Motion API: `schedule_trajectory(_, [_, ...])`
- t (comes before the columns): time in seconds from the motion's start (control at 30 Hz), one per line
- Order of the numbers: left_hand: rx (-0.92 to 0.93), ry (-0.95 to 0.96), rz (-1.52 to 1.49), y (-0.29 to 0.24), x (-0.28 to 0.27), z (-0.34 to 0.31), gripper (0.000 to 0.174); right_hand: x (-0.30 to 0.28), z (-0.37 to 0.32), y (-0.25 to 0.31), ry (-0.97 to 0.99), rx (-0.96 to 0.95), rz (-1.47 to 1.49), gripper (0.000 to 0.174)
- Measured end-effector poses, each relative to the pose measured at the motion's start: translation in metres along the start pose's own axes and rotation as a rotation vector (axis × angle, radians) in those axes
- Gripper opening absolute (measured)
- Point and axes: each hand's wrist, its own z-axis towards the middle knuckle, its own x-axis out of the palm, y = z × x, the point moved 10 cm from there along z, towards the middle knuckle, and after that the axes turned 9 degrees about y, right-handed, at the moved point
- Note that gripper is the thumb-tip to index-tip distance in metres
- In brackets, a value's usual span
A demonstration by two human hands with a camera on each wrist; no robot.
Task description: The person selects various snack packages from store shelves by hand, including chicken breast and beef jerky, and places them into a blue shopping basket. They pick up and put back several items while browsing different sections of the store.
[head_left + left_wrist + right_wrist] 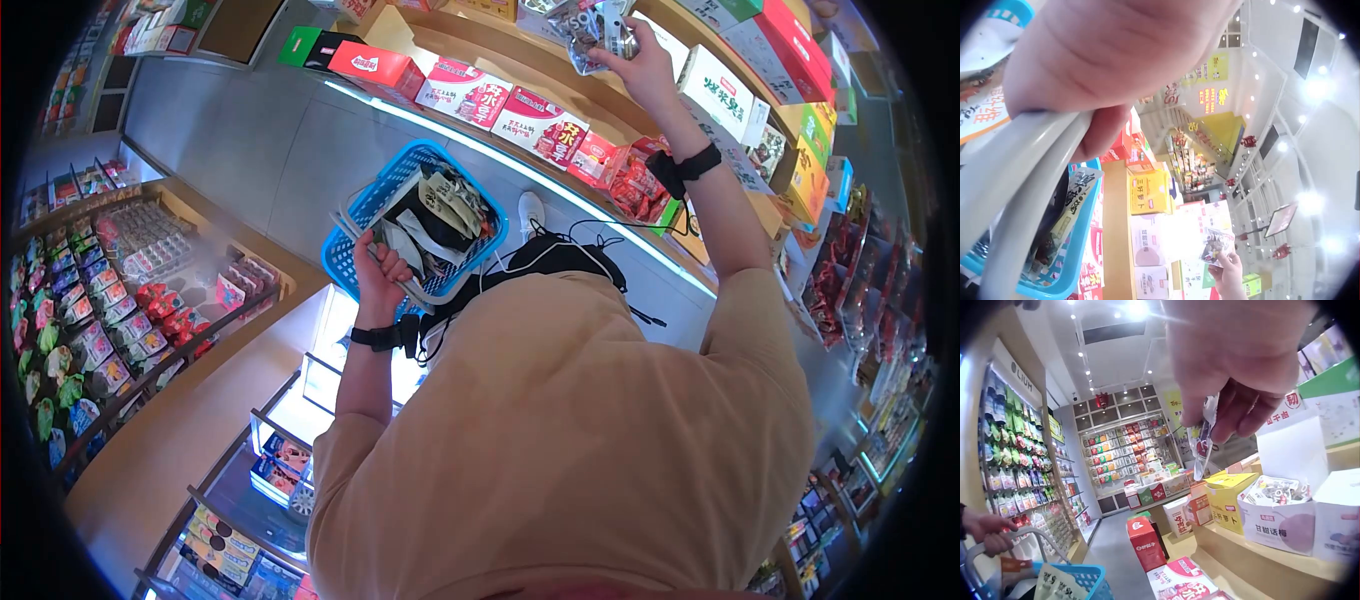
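My left hand [378, 275] grips the pale handles of a blue plastic basket [350, 268], which holds several snack packets [440, 215]. In the left wrist view the left hand [1110, 56] is curled round the two handles [1029, 187]. Out over the shelf, my right hand [643, 68] pinches a clear, printed packet [590, 35] between thumb and fingers. The right wrist view shows the right hand [1235, 381] above the display boxes, with the packet [1202, 440] hanging edge-on from its fingertips.
Tiered wooden shelves [1254, 553] carry a yellow box [1229, 500], an open white box of small packets [1279, 515] and a red box [375, 68]. Behind the basket stands another display [215, 235] with rows of packets. A shoe [531, 212] shows on the grey floor.
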Motion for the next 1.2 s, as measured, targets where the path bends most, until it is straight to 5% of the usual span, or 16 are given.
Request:
schedule_trajectory(0.13, [-0.054,0.070,0.065,-0.008,-0.003,0.002,0.047,0.022,-0.100,0.073,0.024,-0.119,-0.087,0.064])
schedule_trajectory(0.57, [-0.251,0.246,0.343,0.009,-0.017,-0.019,0.050,0.193,-0.349,0.164,0.383,0.342,0.033,0.041])
schedule_trajectory(0.8, [-0.350,0.265,0.375,0.045,-0.016,-0.035,0.049,0.221,-0.409,0.135,0.443,0.473,-0.004,0.034])
schedule_trajectory(1.03, [-0.346,0.303,0.456,0.092,0.005,-0.062,0.048,0.186,-0.443,0.107,0.141,0.474,-0.113,0.027])
schedule_trajectory(1.2, [-0.357,0.312,0.501,0.136,0.024,-0.072,0.048,0.189,-0.468,0.069,0.206,0.533,-0.253,0.030])
